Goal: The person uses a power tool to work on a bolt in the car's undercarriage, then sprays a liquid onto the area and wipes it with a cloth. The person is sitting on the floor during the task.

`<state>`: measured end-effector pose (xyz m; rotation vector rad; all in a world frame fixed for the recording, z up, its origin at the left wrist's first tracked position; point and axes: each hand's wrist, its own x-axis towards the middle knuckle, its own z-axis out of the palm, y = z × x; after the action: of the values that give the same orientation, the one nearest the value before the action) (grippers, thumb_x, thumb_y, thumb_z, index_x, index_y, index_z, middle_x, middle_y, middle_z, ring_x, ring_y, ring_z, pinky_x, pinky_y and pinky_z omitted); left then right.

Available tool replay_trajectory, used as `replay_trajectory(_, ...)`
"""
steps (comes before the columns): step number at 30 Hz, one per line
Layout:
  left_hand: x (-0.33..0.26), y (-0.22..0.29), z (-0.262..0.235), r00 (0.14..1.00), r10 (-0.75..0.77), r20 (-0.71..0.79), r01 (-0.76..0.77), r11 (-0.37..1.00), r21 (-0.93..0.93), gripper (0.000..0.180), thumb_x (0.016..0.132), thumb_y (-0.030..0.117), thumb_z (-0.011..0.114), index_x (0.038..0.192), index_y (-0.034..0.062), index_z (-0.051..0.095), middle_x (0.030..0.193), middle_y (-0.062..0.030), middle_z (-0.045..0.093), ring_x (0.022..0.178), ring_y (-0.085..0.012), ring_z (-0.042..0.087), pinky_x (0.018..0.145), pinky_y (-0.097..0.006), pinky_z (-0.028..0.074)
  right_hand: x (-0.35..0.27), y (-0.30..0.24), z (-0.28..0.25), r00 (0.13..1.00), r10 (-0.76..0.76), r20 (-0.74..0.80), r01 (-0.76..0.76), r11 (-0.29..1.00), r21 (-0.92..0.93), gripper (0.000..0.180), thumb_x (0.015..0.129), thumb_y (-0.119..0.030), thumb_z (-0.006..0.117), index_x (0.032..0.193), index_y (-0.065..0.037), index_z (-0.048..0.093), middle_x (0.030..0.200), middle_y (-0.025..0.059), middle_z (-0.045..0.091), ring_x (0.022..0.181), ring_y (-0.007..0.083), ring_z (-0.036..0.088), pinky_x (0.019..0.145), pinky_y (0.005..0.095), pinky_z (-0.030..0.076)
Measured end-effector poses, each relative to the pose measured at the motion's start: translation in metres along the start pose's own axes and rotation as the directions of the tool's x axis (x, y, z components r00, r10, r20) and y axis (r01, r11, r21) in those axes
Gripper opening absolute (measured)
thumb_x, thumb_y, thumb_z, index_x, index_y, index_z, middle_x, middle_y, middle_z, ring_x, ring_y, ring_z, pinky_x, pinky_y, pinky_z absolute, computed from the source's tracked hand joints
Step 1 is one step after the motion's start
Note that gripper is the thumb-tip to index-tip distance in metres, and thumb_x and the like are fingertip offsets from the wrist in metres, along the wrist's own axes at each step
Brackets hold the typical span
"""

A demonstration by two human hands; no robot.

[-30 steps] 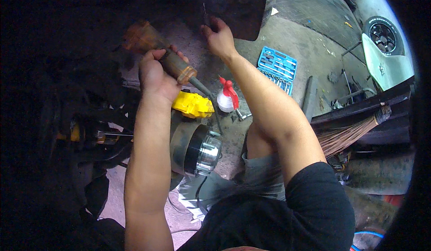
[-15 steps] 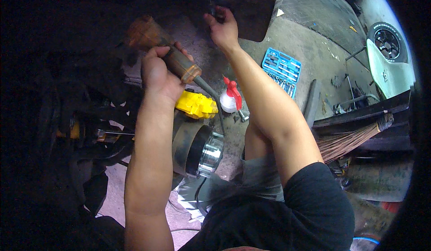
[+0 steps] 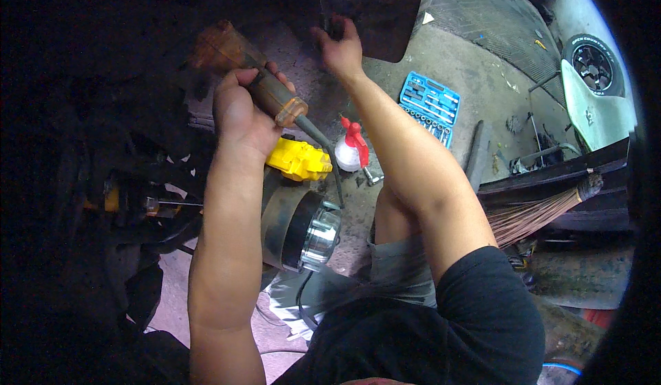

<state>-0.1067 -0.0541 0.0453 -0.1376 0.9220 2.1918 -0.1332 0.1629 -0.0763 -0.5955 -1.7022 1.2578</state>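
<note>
My left hand (image 3: 241, 106) is wrapped round the narrow grip of a corded tool (image 3: 275, 99). It is grimy brown and wider at its rusty-looking far end; its kind is unclear. A dark cord runs from its near end past a yellow caliper-like part (image 3: 299, 160) and a wheel hub (image 3: 303, 233) with bright studs. Farther off, my right hand (image 3: 341, 48) is up against a dark panel (image 3: 382, 17). Its fingers are curled in shadow, and what they hold, if anything, cannot be made out.
A white spray bottle (image 3: 348, 156) with a red head stands beyond the hub, beside a metal socket tool (image 3: 374, 174). Right of it lies an open blue socket set (image 3: 430, 103). A twig broom (image 3: 537, 209) and a wheel (image 3: 593, 65) are at the right.
My right hand has shifted slightly down and left at the panel. The left hand keeps its hold on the tool, which has moved a little left.
</note>
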Motion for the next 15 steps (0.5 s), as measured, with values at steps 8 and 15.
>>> replay_trajectory(8, -0.002, 0.001, 0.002, 1.0, -0.003, -0.025, 0.003, 1.0, -0.025, 0.028, 0.083, 0.016, 0.052, 0.106, 0.0011, 0.057, 0.098, -0.0114, 0.062, 0.087, -0.0262, 0.061, 0.086, -0.044, 0.053, -0.016, 0.023, -0.004, 0.989, 0.118, 0.088, -0.113, 0.991, -0.065, 0.064, 0.086, -0.032, 0.076, 0.136, -0.002, 0.051, 0.13, 0.0228, 0.063, 0.121, 0.0396, 0.06, 0.101, 0.0437, 0.048)
replay_trajectory(15, -0.001, 0.002, -0.001, 1.0, 0.013, 0.007, -0.013, 1.0, 0.012, 0.029, 0.083, 0.016, 0.052, 0.107, 0.0004, 0.057, 0.097, -0.012, 0.062, 0.087, -0.026, 0.061, 0.085, -0.043, 0.053, -0.022, 0.012, -0.024, 0.985, 0.138, 0.102, -0.119, 0.977, -0.178, 0.059, 0.084, -0.033, 0.078, 0.129, -0.002, 0.055, 0.12, 0.0198, 0.067, 0.112, 0.0315, 0.064, 0.095, 0.0385, 0.049)
